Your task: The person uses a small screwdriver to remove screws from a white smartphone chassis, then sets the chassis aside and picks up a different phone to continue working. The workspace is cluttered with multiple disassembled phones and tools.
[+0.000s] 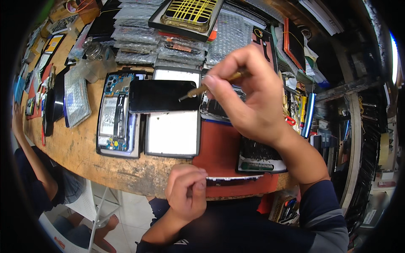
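My right hand (257, 95) is raised over the bench, thumb and fingers pinching a slim brass-coloured screwdriver (195, 91). Its tip points left, above the right end of a black-screened phone (162, 96). That phone lies across a white tray (173, 139) and an opened phone (116, 116) whose battery and blue circuit board show. Lower down, close to my body, my left hand (186, 192) is closed on the left end of a thin phone panel (236, 178) seen nearly edge-on. The panel is over a red mat (219, 147) at the bench's front edge.
Stacked bubble-wrapped packets (137, 31) and a box (187, 17) with a yellow-banded phone stand at the back. Glass jars (93, 50) are at the back left. A black tray (261, 158) sits on the right. Another person's arm (31, 156) reaches the bench at far left.
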Tool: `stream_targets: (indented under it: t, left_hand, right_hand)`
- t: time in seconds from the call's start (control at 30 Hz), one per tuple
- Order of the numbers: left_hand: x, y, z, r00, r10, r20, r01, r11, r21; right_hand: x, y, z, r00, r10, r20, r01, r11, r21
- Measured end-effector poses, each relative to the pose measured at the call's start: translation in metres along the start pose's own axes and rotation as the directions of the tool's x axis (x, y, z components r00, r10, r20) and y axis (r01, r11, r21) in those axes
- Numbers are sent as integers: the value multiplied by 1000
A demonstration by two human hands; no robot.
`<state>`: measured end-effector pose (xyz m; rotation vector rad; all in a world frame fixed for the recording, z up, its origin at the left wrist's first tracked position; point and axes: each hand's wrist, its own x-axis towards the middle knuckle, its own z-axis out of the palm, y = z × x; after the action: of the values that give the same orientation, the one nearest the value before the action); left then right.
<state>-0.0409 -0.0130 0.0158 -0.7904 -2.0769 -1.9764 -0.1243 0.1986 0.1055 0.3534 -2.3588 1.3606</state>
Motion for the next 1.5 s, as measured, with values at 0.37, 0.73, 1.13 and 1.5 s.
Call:
stream_targets:
  t: [0.37, 0.73, 1.13, 1.5]
  left_hand:
    - [-8, -3, 5, 986, -145, -87, 126, 974, -189]
    - [-7, 7, -2, 994, -6, -107, -5, 995, -100]
    - [-9, 6, -6, 995, 52, -88, -52, 999, 1]
    - [-7, 4, -6, 994, 69, -87, -69, 998, 3]
  right_hand:
    - [-71, -82, -20, 971, 188, 148, -197, 979, 49]
    - [-92, -89, -11, 984, 120, 133, -133, 987, 90]
    - [-97, -90, -12, 988, 73, 139, -78, 996, 33]
    - [-95, -90, -11, 988, 24, 155, -27, 999, 19]
